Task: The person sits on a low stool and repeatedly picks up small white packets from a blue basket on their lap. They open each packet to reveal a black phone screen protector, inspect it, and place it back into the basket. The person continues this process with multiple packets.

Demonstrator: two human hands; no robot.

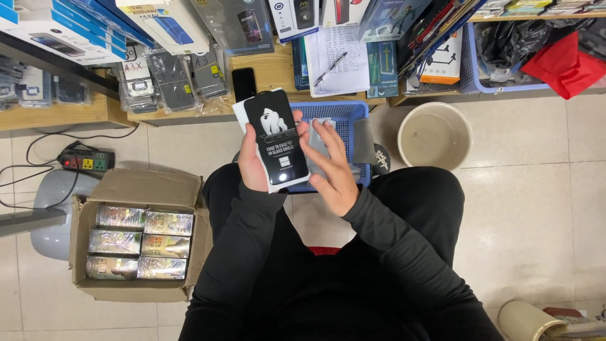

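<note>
Phone-accessory shop: shelves (76,113) of packaged cases (170,79), carton (139,189) of screen protectors.

1 head-worn view — straight down, close over the lap and floor (536,208).

1. Illumination: bright, even, indoor, from overhead; white tone.
2. Shadows: soft and short, beneath the cardboard box (136,237) and grey stool (53,211), left.
3. Glare: small hotspot on the glossy black packet (276,142); foil packs (140,243) glint.
4. Focus: sharp throughout; no motion blur.
5. Distortion: wide-angle stretch at far shelf (63,113) and edges.
</note>
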